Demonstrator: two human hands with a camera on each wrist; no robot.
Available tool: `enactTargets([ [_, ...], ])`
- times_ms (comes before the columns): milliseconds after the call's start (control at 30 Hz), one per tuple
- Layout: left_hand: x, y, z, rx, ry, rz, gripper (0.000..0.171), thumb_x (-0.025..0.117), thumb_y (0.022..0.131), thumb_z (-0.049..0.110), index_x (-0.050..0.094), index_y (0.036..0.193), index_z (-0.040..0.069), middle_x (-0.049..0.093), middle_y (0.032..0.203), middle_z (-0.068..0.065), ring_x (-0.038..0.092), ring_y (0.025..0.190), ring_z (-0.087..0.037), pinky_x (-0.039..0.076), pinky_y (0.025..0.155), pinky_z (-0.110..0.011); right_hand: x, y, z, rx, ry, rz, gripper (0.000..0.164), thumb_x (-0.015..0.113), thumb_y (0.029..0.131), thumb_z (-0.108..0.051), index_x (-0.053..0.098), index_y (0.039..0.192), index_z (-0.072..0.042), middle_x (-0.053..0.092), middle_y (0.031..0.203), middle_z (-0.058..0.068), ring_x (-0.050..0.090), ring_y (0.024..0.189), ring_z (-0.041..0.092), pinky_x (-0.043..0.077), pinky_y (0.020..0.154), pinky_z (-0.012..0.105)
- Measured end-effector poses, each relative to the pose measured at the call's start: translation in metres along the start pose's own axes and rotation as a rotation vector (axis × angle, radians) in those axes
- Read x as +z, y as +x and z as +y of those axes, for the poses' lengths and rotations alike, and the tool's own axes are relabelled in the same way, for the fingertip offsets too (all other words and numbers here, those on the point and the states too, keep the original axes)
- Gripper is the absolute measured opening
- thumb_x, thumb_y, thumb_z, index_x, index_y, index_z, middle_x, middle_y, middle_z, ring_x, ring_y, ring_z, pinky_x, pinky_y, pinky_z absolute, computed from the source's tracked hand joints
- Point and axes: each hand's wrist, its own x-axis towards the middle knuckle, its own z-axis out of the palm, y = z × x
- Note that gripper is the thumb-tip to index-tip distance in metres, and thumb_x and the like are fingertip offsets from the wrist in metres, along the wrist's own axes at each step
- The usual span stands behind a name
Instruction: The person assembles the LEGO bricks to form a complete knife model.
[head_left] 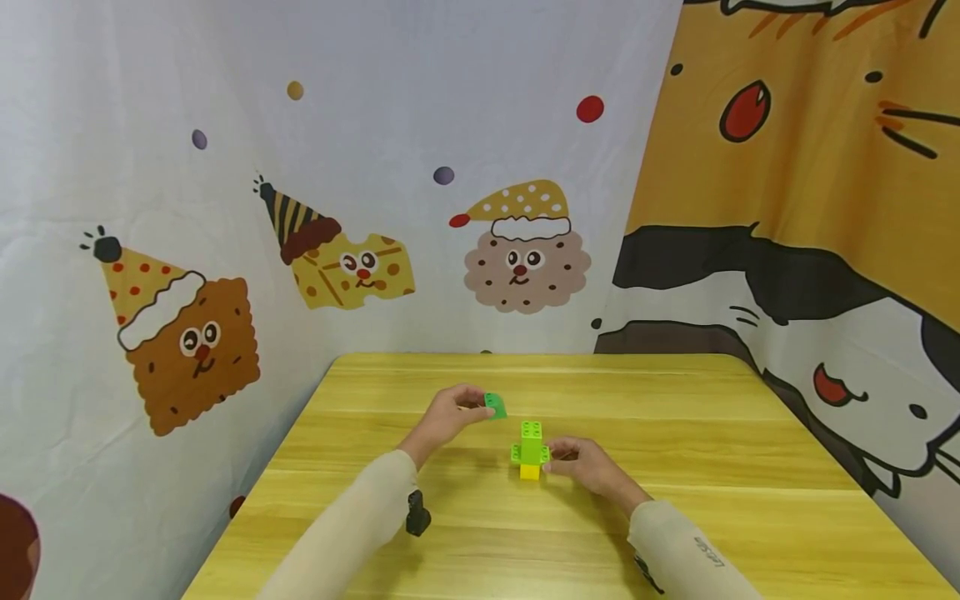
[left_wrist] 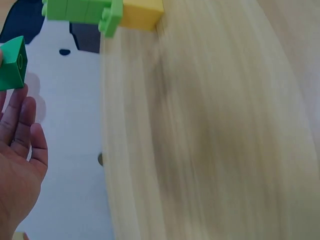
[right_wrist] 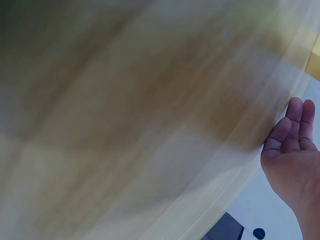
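Note:
My left hand (head_left: 450,415) pinches a dark green sloped toy brick (head_left: 497,407) between thumb and fingers, above the table and left of a brick stack. In the left wrist view the green brick (left_wrist: 15,65) shows its slanted side. The stack (head_left: 531,450) stands upright, a yellow brick (head_left: 529,472) at its base, lime green bricks above and a small one jutting from each side. At its right side, my right hand (head_left: 592,468) holds the jutting brick with thumb and forefinger. The right wrist view shows only that hand's other fingers (right_wrist: 295,125), loosely bent.
The stack stands on a wood-grain table (head_left: 675,533). Behind the table hangs a pale cloth (head_left: 390,125) printed with cartoon snacks, and a large cartoon animal print (head_left: 787,167) fills the right. A dark wrist device (head_left: 417,513) sits at the left sleeve.

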Motion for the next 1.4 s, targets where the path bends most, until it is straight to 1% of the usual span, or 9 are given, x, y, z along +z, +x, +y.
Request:
enactTargets([
  [100,0.008,0.004,0.006,0.013,0.02,-0.013,0.034,0.076,0.089,0.035,0.068,0.113,0.014,0.065,0.104,-0.002,0.058,0.099,-0.021,0.049,0.09,-0.051,0.0,0.001,0.001,0.003,0.001,-0.001,0.039,0.077,0.088,-0.03,0.069,0.119,-0.009,0.064,0.112,0.007,0.059,0.101,0.022,0.05,0.085,0.038],
  [267,0.02,0.009,0.013,0.011,0.034,-0.031,0.031,0.076,0.089,0.035,0.068,0.112,0.016,0.066,0.103,0.001,0.059,0.099,-0.02,0.05,0.086,-0.043,0.0,0.001,0.001,0.003,0.004,-0.012,0.036,0.077,0.089,-0.03,0.069,0.118,-0.011,0.064,0.112,0.006,0.059,0.102,0.023,0.05,0.086,0.041],
  [333,0.025,0.011,0.016,0.016,0.038,-0.041,0.03,0.076,0.089,0.035,0.068,0.112,0.017,0.066,0.103,0.002,0.059,0.099,-0.02,0.05,0.085,-0.04,-0.001,0.001,0.001,0.007,0.009,-0.017,0.034,0.076,0.089,-0.03,0.069,0.118,-0.012,0.064,0.112,0.006,0.059,0.103,0.022,0.05,0.087,0.041],
  [567,0.037,0.012,0.021,0.034,0.05,-0.073,0.029,0.077,0.089,0.033,0.068,0.112,0.018,0.066,0.102,0.003,0.06,0.1,-0.025,0.051,0.08,-0.037,-0.001,0.002,0.001,-0.011,0.001,-0.014,0.033,0.075,0.09,-0.029,0.07,0.117,-0.012,0.065,0.11,0.005,0.059,0.102,0.022,0.051,0.087,0.041],
  [700,0.04,0.011,0.022,0.032,0.065,-0.087,0.027,0.077,0.089,0.031,0.069,0.111,0.019,0.066,0.1,0.002,0.06,0.099,-0.026,0.05,0.077,-0.036,-0.001,0.0,0.0,-0.006,-0.007,-0.013,0.034,0.075,0.09,-0.03,0.07,0.118,-0.012,0.064,0.112,0.005,0.059,0.104,0.023,0.05,0.088,0.042],
  [867,0.042,0.01,0.021,0.038,0.07,-0.102,0.024,0.077,0.089,0.03,0.069,0.109,0.021,0.065,0.099,0.001,0.06,0.098,-0.024,0.05,0.077,-0.036,-0.001,-0.001,-0.001,0.001,0.002,-0.013,0.035,0.076,0.09,-0.03,0.07,0.118,-0.01,0.064,0.113,0.006,0.059,0.104,0.024,0.05,0.088,0.042],
  [1033,0.044,0.009,0.019,0.045,0.082,-0.122,0.022,0.077,0.089,0.029,0.069,0.109,0.021,0.065,0.098,0.0,0.059,0.097,-0.027,0.049,0.077,-0.036,0.0,0.001,0.001,0.003,0.01,-0.021,0.035,0.076,0.09,-0.031,0.07,0.118,-0.011,0.064,0.112,0.006,0.059,0.103,0.023,0.05,0.087,0.041],
  [1233,0.045,0.009,0.018,0.042,0.109,-0.125,0.022,0.076,0.09,0.03,0.069,0.109,0.021,0.065,0.098,0.001,0.06,0.097,-0.027,0.049,0.076,-0.034,0.0,0.002,0.002,-0.002,0.004,-0.018,0.036,0.076,0.089,-0.032,0.07,0.118,-0.011,0.064,0.112,0.005,0.059,0.103,0.022,0.05,0.088,0.043],
  [1400,0.045,0.008,0.017,0.045,0.107,-0.125,0.023,0.076,0.089,0.031,0.069,0.109,0.022,0.066,0.098,0.001,0.06,0.097,-0.028,0.049,0.076,-0.033,0.0,0.002,0.002,-0.007,0.005,-0.023,0.036,0.075,0.09,-0.033,0.07,0.118,-0.011,0.064,0.111,0.005,0.059,0.103,0.022,0.05,0.088,0.043],
])
